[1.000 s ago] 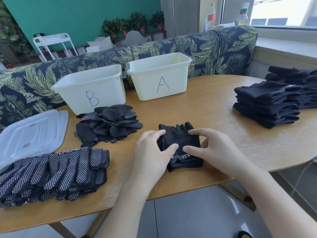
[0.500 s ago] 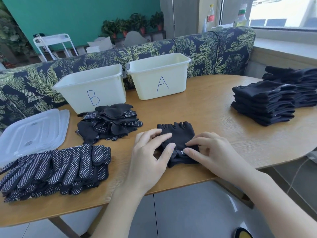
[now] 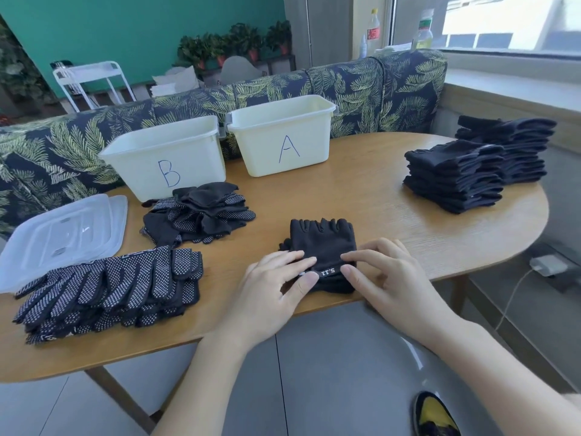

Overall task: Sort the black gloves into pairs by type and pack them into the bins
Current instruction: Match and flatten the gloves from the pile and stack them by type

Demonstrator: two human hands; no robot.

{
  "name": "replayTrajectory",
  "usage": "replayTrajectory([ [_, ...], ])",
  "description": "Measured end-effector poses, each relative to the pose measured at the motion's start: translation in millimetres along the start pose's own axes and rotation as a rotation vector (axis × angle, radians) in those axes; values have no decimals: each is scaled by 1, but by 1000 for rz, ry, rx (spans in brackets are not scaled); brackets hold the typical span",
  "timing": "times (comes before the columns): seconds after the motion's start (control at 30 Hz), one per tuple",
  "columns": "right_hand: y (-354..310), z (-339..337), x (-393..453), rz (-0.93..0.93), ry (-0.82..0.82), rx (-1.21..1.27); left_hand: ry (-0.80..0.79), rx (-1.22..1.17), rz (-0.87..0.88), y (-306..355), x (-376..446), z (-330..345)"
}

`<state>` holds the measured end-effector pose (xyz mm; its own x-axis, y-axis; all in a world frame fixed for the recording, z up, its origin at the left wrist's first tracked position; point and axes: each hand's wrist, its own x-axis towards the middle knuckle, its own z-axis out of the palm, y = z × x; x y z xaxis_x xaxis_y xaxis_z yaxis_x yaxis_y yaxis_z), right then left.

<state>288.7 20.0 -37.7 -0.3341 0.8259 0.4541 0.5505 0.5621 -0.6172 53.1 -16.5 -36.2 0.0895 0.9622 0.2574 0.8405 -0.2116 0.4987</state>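
Looks like a home living room: leaf-print dark fabric sofa [image 3: 361, 86] behind an oval wooden table [image 3: 371, 202], potted green plants [image 3: 232, 47] against a teal wall [image 3: 141, 23].

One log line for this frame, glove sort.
phase: aligning pair | left hand: pinching plain gloves cuff | right hand: pinching cuff | bin A, bin B: contents unseen

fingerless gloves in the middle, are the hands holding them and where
Both the left hand and right hand pinch the fingerless gloves at the near cuff edge, on the table.
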Motion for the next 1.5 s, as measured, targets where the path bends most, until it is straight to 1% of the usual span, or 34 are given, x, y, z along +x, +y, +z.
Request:
replayTrajectory([
  [0.07, -5, -3, -11, 54, 53, -39, 15, -26, 8, 1, -5, 1],
  [0.1, -8, -4, -16, 93, 49, -77, 24, -42, 9, 2, -7, 2],
  [0.2, -18, -8, -27, 213, -32, -178, 30, -70, 9, 5, -10, 2],
  [0.27, -23, -8, -30, 248, -60, -184, 27, -75, 9, 7, -11, 2],
  [0.33, -24, -6, -31, 281, -81, -83, 12, -81, 12, 10, -12, 1],
  [0.43, -26, -5, -31, 347, -84, 252, -13, -94, 18, 11, -13, 0],
  [0.5, -28, -7, -30, 353, -43, 373, -9, -122, 24, 11, -12, 0],
  [0.6, -29, -9, -27, 348, 41, 457, -1, -194, 25, 11, -11, -2],
  [0.7, -25, -9, -23, 349, 84, 444, -21, -202, 27, 11, -11, -3],
  [0.9, -23, -4, -17, 358, 33, 468, -44, -206, 35, 10, -10, -4],
  [1.1, -20, -2, -6, 381, 48, 380, -73, -219, 30, 13, -7, -4],
  [1.23, -19, -3, 6, 351, 63, 339, -76, -220, 27, 16, -4, -4],
  [1.3, -16, -2, 13, 344, 40, 351, -74, -221, 21, 17, -2, -3],
  [1.43, -7, 1, 27, 341, -63, 421, -64, -237, -8, 20, 6, -3],
  [1.5, -1, 1, 33, 324, -76, 439, -48, -257, -32, 20, 11, -3],
])
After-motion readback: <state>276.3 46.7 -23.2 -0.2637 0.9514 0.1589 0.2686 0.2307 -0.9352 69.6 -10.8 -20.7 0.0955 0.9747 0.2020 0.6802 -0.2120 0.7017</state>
